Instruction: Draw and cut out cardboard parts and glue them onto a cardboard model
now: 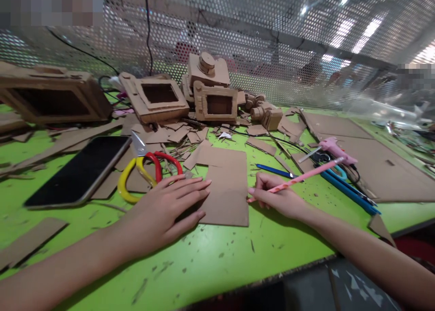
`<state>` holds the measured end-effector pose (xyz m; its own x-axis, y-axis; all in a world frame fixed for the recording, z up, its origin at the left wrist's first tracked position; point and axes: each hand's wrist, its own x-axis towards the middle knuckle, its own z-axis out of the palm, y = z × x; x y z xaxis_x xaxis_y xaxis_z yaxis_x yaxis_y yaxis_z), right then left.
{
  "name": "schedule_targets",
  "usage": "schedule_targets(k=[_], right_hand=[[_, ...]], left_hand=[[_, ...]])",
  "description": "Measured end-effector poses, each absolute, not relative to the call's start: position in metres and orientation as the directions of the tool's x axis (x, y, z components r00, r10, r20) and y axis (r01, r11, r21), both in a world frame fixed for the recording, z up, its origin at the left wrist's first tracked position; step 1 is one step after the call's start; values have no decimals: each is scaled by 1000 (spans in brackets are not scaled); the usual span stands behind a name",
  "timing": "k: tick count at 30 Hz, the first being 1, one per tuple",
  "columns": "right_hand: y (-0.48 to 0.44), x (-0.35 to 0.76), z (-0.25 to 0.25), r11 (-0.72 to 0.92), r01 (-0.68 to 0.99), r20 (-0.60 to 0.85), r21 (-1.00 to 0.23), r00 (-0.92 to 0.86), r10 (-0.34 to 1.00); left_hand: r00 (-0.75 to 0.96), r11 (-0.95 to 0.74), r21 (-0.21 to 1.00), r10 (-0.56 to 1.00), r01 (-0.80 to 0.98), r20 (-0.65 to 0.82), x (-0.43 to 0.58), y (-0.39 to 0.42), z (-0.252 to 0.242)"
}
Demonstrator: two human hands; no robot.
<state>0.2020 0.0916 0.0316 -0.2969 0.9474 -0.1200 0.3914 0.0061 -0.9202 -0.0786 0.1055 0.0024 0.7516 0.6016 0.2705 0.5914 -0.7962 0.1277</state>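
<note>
Cardboard sheet (226,188) lies flat on the green table (217,256), pinned by the left hand (163,211), fingers spread open. Right hand (277,195) pinches a pink pencil (306,176) at the sheet's edge. Hollow cardboard boxes (217,103) behind show dark, unreadable insides.

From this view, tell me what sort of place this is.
Probably a craft workbench for cardboard model making: a green table strewn with cardboard offcuts, finished cardboard models, and a pink glue gun.
</note>
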Motion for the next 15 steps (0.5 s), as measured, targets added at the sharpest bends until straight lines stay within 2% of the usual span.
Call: schedule_targets(k=[6,11,15], right_hand=[[95,202,34,37,322,-97,-946,-389,916],[98,199,34,111,308,29,-945,-259,965],[90,196,33,89,301,-17,-949,-332,943]], left_hand=[[755,-803,125,592,583,282,-78,106,0],[750,-796,138,602,589,273,-79,106,1],[759,-808,143,587,572,282,-80,107,1]])
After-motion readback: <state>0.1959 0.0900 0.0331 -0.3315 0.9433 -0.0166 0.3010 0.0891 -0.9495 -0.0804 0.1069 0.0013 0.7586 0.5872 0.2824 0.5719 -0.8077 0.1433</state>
